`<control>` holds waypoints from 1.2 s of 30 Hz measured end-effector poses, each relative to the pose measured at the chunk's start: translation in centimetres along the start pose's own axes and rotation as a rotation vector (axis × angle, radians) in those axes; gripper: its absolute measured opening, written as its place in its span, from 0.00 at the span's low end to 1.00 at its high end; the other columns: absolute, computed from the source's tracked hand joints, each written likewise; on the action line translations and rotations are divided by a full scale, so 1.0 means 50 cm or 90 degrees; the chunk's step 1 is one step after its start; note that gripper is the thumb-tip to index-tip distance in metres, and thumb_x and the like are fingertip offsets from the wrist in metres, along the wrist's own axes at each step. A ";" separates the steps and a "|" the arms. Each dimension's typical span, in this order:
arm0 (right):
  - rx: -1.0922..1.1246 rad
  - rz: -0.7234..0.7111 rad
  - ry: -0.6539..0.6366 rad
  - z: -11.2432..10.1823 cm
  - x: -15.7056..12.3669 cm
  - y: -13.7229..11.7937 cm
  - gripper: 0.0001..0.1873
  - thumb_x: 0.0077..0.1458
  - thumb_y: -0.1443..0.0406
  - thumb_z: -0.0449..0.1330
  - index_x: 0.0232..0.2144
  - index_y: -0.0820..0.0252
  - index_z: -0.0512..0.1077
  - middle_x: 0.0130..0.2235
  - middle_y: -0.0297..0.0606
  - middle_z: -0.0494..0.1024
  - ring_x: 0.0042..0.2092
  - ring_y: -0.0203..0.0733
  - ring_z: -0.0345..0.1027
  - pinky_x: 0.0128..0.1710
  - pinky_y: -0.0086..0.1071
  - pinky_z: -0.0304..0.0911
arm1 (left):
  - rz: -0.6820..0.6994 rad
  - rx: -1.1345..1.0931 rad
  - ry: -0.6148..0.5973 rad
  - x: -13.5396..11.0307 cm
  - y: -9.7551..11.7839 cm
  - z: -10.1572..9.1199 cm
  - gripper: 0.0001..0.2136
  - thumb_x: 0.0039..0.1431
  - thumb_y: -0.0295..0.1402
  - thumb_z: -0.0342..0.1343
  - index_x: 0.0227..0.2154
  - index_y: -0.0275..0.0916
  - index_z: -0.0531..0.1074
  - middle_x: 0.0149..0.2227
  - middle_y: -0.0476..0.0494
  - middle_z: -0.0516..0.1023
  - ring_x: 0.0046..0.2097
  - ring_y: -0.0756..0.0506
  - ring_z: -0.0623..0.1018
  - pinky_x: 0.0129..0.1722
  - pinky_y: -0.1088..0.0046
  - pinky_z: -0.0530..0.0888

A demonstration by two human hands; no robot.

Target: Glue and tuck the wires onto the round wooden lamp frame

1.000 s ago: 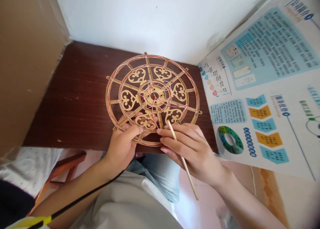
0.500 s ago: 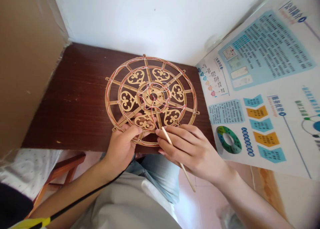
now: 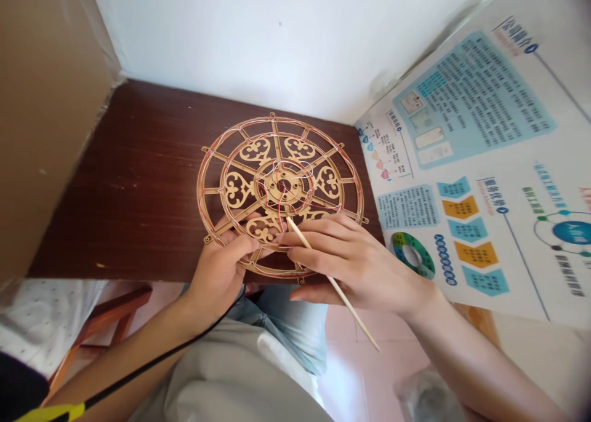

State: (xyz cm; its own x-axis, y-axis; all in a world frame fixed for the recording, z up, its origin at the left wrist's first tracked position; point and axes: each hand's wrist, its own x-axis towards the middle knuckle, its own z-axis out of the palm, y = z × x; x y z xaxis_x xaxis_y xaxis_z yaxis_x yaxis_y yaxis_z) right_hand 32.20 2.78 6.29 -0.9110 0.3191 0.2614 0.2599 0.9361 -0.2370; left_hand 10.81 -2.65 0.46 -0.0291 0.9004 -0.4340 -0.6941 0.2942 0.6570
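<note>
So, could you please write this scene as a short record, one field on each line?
Main object: round frame, over the table
Wires: red and white, along the rings, some looping near the centre
Left grip: holds the frame's near left side, thumb on top, fingers underneath
Right grip: holds a thin stick at the near side
Stick tip: near the centre; contact unclear
Behind: white wall
To the right: printed poster

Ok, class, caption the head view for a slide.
Left hand grips a wired openwork disc; right hand holds a pale stick.
</note>
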 end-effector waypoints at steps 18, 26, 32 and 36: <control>-0.036 0.009 0.053 0.005 -0.030 0.001 0.23 0.72 0.52 0.65 0.58 0.62 0.73 0.55 0.47 0.86 0.59 0.51 0.78 0.56 0.44 0.67 | 0.001 -0.008 -0.026 0.003 0.003 0.002 0.23 0.51 0.24 0.67 0.52 0.40 0.80 0.41 0.45 0.88 0.47 0.37 0.88 0.46 0.62 0.85; 0.011 -0.011 -0.002 -0.003 -0.015 -0.002 0.19 0.77 0.53 0.56 0.55 0.63 0.74 0.60 0.50 0.84 0.68 0.51 0.71 0.67 0.45 0.61 | 0.002 0.005 -0.034 0.001 0.002 0.000 0.21 0.53 0.24 0.66 0.52 0.41 0.81 0.45 0.44 0.88 0.50 0.35 0.87 0.52 0.58 0.84; 0.005 0.007 0.022 -0.004 -0.017 0.001 0.22 0.78 0.51 0.54 0.57 0.62 0.73 0.58 0.48 0.85 0.65 0.50 0.75 0.68 0.46 0.58 | -0.011 -0.002 -0.041 0.001 0.004 0.004 0.23 0.51 0.25 0.68 0.52 0.40 0.81 0.42 0.43 0.89 0.51 0.33 0.87 0.54 0.55 0.83; 0.000 0.000 0.030 -0.003 -0.021 0.002 0.23 0.77 0.51 0.56 0.57 0.63 0.74 0.58 0.50 0.85 0.65 0.50 0.75 0.68 0.45 0.59 | -0.005 -0.008 -0.039 0.001 0.003 0.004 0.23 0.52 0.24 0.67 0.53 0.41 0.80 0.43 0.43 0.89 0.52 0.33 0.87 0.55 0.55 0.83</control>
State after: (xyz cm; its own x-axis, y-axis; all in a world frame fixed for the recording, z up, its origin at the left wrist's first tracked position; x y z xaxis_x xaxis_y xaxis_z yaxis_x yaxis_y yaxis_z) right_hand 33.21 2.55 6.14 -0.8949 0.3253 0.3056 0.2593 0.9362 -0.2373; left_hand 10.85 -2.50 0.67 0.0209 0.9160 -0.4006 -0.7030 0.2983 0.6456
